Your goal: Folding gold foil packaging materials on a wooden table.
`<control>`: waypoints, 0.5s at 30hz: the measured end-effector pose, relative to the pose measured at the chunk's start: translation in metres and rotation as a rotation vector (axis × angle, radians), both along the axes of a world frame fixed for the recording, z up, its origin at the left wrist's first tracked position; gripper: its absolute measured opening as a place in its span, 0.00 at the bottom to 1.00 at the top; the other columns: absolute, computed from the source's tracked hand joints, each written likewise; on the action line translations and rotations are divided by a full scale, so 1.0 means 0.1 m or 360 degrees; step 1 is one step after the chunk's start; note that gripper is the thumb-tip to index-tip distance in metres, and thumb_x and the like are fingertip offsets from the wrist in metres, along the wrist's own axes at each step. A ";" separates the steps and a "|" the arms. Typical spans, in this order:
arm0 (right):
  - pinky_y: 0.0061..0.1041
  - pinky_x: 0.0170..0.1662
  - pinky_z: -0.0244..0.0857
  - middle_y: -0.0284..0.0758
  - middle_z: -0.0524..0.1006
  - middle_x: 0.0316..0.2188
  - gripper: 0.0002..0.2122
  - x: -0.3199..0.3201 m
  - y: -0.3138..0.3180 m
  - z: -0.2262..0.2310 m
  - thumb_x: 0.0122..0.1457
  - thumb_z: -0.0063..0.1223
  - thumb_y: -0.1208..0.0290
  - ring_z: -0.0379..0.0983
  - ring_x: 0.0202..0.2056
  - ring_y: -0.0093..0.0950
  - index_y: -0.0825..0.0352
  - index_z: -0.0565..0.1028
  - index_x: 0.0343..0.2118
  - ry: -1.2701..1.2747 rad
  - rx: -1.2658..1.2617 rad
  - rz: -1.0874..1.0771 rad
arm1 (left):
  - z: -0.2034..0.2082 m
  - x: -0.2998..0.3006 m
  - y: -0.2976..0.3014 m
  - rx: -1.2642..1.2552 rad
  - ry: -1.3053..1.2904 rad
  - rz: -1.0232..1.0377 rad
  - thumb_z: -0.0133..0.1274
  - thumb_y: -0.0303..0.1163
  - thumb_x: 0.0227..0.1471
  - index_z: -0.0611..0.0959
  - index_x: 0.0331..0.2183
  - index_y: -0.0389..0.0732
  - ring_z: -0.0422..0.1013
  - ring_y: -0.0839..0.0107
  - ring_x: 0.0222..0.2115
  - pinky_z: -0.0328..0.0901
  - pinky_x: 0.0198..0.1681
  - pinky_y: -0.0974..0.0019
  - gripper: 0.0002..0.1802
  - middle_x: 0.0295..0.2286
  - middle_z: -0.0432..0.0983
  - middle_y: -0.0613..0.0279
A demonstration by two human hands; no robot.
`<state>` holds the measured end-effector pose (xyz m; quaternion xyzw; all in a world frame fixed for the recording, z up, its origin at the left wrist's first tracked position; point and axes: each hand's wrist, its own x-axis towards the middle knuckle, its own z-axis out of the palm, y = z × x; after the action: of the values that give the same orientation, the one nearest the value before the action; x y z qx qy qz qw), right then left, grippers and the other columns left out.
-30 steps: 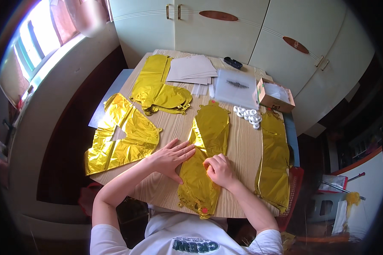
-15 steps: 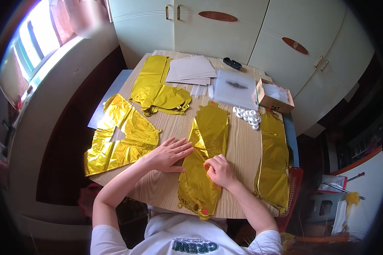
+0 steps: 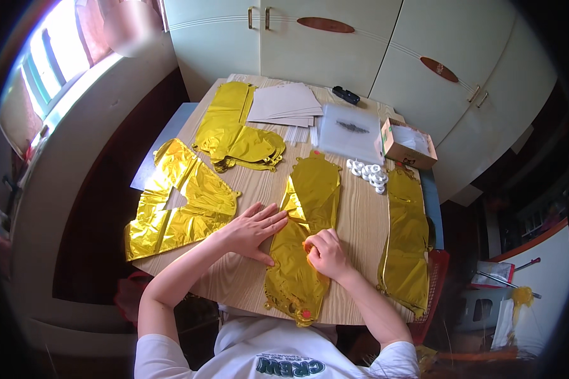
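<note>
A flat gold foil balloon (image 3: 316, 183) lies lengthwise in front of me, with tabs at its ends and small red spots near both. My left hand (image 3: 253, 230) rests flat, fingers spread, its fingertips on the foil's left edge. On the foil's lower right part, my right hand (image 3: 329, 254) is closed in a fist. Something orange shows along that fist's left side; what it is cannot be made out. To the left lies a crumpled gold foil balloon (image 3: 202, 218) with an opening in its middle. Another long folded foil balloon (image 3: 406, 234) lies on the right.
Stacked gold foil balloons (image 3: 224, 117) lie at the back left of the wooden table (image 3: 360, 252). Beside them are grey-white sheets (image 3: 284, 102), clear plastic bags (image 3: 348, 132), white ribbon rolls (image 3: 368, 172), an open cardboard box (image 3: 409, 144) and a black object (image 3: 346, 95). Cabinets (image 3: 329, 57) stand behind.
Both hands stay almost in place. The left thumb has shifted slightly toward me at the foil's edge.
</note>
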<state>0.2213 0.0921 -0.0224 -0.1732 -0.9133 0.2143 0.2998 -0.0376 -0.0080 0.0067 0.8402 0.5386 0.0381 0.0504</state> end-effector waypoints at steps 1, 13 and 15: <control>0.35 0.41 0.65 0.35 0.71 0.31 0.08 0.00 -0.01 0.02 0.45 0.53 0.81 0.67 0.37 0.36 0.63 0.74 0.29 0.0006 0.0018 -0.0014 | 0.01 0.01 0.00 -0.0010 0.0009 0.0005 0.51 0.76 0.38 0.55 0.65 0.39 0.42 0.53 0.67 0.38 0.68 0.45 0.66 0.66 0.48 0.54; 0.32 0.59 0.54 0.32 0.75 0.50 0.18 -0.19 -0.49 0.25 0.51 0.52 0.72 0.66 0.55 0.28 0.64 0.76 0.47 -0.0338 0.0517 0.0531 | 0.06 0.07 0.03 -0.0050 0.0067 0.0034 0.58 0.79 0.25 0.55 0.63 0.32 0.42 0.49 0.67 0.39 0.67 0.45 0.77 0.65 0.47 0.45; 0.33 0.59 0.56 0.33 0.75 0.50 0.18 -0.22 -0.46 0.17 0.52 0.52 0.71 0.68 0.55 0.29 0.65 0.76 0.47 -0.0325 0.0441 0.0535 | 0.05 0.07 0.04 -0.0045 0.0085 0.0036 0.57 0.79 0.24 0.55 0.63 0.31 0.42 0.50 0.67 0.39 0.67 0.45 0.77 0.65 0.47 0.45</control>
<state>0.1993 0.0457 -0.0052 0.0032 -0.9756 0.1154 0.1870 -0.0309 -0.0035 0.0121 0.8340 0.5496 0.0085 0.0474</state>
